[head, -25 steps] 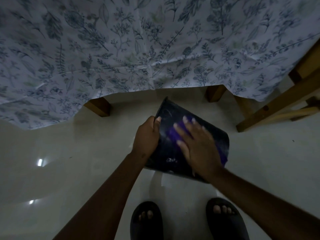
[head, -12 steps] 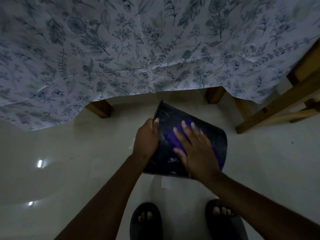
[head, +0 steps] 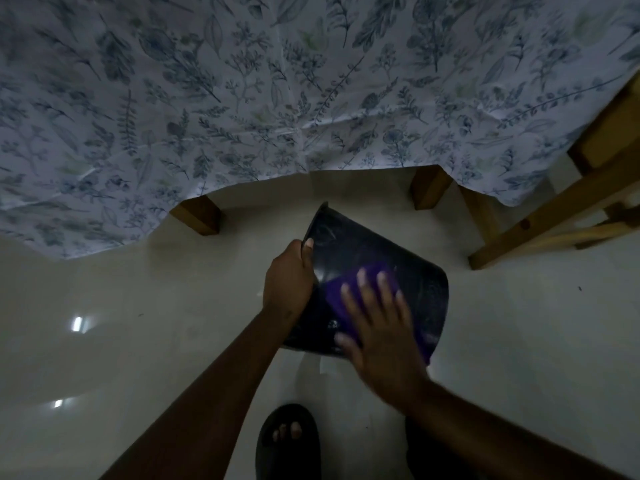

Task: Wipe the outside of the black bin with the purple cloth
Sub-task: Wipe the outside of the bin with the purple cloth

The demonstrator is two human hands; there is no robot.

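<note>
Pressing flat with fingers spread, right hand (head: 379,327) pinned the purple cloth (head: 346,292) against the near side wall of the black bin (head: 426,292), clenching nothing. Left hand (head: 287,282) clutched the bin's left edge near the far rim, holding it tilted above the pale floor (head: 138,341). Long axis ran far-left to near-right, unwiped wall lying right of the cloth, nearer the right hand.

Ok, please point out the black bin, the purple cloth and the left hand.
black bin (head: 349,251): head view, on its bare upper side wall.
purple cloth (head: 337,294): head view, on the part showing beside the fingers.
left hand (head: 287,282): head view, on its back.
</note>
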